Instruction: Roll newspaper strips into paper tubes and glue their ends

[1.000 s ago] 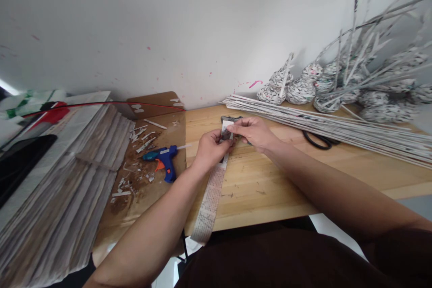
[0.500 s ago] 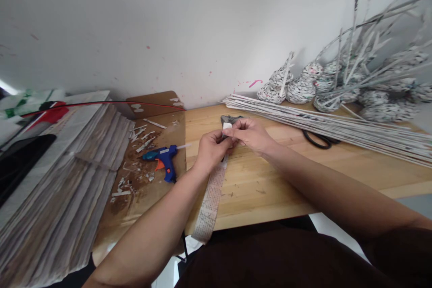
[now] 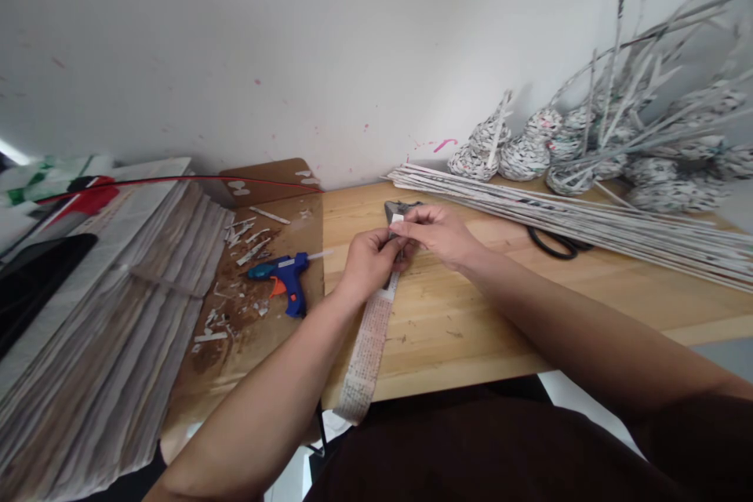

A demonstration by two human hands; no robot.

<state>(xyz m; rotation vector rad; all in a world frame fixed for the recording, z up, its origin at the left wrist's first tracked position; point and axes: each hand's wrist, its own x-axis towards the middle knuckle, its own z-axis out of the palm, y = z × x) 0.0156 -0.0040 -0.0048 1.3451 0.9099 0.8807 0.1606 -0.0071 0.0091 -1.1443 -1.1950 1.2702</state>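
Note:
A long newspaper strip (image 3: 365,361) runs from between my hands toward me, its near end hanging over the table's front edge. My left hand (image 3: 373,257) pinches the strip's far part, thumb and fingers pressed together. Right against it, my right hand (image 3: 432,234) is closed in a pinch on the same end. A small pale tip of paper pokes up between the fingertips. What the fingers do underneath is hidden. Just beyond the hands lies a grey, dark-edged object (image 3: 391,209), partly covered, whose kind I cannot make out.
Left of my hands, a blue glue gun (image 3: 288,278) lies on a brown board among paper scraps. A thick stack of newspaper strips (image 3: 129,306) fills the left. Rolled paper sticks (image 3: 565,220), black-handled scissors (image 3: 553,243) and woven paper shapes (image 3: 523,153) are on the right.
The pale paper tip between my fingertips shows a little smaller and has turned slightly. Both hands stay in nearly the same place, still pinching the strip.

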